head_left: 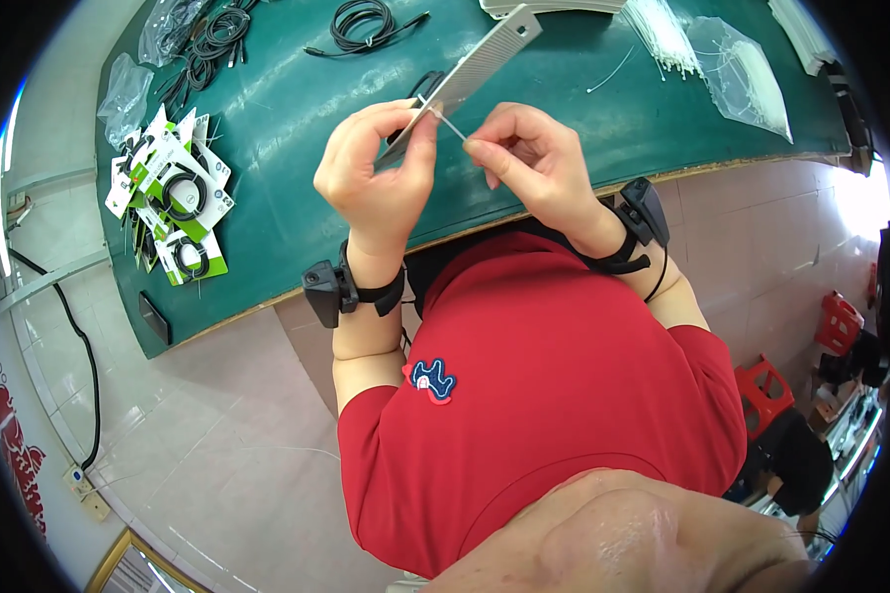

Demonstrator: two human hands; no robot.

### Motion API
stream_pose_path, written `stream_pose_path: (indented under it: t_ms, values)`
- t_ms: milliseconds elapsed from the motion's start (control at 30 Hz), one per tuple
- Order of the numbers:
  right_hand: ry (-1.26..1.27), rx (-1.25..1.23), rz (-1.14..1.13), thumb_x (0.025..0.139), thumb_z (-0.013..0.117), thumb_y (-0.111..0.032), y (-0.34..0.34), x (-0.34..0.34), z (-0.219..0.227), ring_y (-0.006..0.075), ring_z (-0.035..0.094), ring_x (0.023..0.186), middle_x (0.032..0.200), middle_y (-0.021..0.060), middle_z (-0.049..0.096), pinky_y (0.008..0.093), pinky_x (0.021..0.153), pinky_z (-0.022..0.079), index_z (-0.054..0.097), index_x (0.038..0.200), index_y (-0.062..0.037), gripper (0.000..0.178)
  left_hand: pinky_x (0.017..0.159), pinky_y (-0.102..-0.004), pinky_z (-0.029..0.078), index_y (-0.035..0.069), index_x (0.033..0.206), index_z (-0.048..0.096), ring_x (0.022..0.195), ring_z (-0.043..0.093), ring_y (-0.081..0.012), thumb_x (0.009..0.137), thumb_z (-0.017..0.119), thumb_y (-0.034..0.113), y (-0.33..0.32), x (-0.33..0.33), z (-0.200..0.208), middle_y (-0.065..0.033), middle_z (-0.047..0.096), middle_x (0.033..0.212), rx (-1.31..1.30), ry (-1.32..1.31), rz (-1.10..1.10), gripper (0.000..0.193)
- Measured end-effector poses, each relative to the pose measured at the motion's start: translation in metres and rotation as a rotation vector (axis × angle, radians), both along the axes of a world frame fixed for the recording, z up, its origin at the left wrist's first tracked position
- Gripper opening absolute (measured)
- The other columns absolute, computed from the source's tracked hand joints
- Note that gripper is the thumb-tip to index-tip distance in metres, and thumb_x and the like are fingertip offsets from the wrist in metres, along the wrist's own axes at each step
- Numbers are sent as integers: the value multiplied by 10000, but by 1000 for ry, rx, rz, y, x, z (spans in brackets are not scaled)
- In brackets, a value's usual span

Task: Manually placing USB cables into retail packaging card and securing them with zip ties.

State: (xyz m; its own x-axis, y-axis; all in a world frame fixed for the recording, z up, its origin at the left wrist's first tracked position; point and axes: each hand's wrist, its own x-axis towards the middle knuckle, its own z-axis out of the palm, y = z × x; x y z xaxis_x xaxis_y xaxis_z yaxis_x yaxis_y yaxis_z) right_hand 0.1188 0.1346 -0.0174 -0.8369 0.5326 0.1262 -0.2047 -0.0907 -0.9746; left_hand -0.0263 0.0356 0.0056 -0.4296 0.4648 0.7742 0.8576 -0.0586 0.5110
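My left hand [378,173] is closed on a pale cardboard card [487,59], which it holds up tilted above the green table. Part of a black cable [426,83] shows behind the card, mostly hidden by it and my fingers. A thin white cable tie [452,126] sticks out from the card by my left thumb. Its free end is pinched between the thumb and forefinger of my right hand [536,163], with the other fingers curled.
Carded black cables [183,193] lie heaped at the table's left, with loose black cables [218,40] behind. A coiled cable [364,25] and stacked cards [554,5] lie at the far side. White cable ties [663,38] and a plastic bag [747,79] are on the right.
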Motion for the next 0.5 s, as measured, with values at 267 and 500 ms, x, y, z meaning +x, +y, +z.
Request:
stream_pose_path:
  t_ms: [267, 500]
  values:
    - [51, 112, -1, 943, 652, -62, 8, -2, 9, 71, 575, 755, 905, 37, 622, 208, 636, 481, 625, 1010, 34, 120, 674, -296, 566, 51, 793, 681, 767, 708, -220, 651, 820, -37, -2, 8, 1, -90, 732, 853, -7, 14, -75, 217]
    - [29, 32, 33, 935, 658, -43, 12, -3, 0, 43, 542, 769, 893, 8, 614, 202, 624, 441, 620, 1010, 20, 105, 683, -304, 570, 53, 817, 691, 777, 711, -224, 652, 813, -44, -4, 12, 2, -89, 734, 868, -48, -11, -120, 227]
